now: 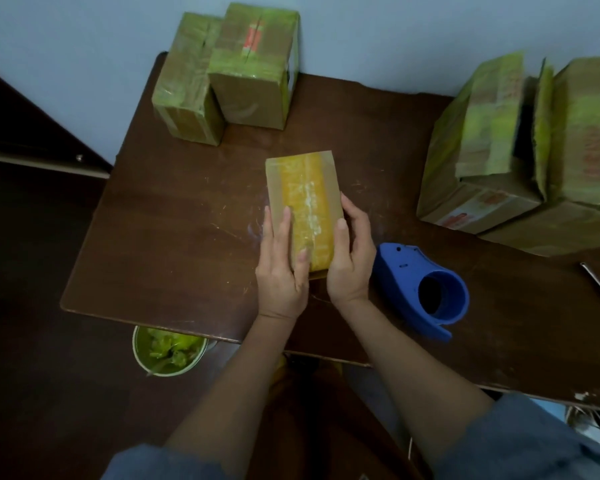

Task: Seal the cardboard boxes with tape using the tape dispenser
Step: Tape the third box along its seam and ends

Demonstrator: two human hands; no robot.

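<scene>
Box (303, 202) | near end hidden under both hands | dispenser (420, 292) tape unclear

Both hands' fingers (284, 233) press the taped box (302, 202); blue dispenser (420, 289) lies beside.

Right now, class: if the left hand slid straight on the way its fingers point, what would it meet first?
Probably the two taped boxes at the table's far edge; the left hand already rests on the small box.
</scene>
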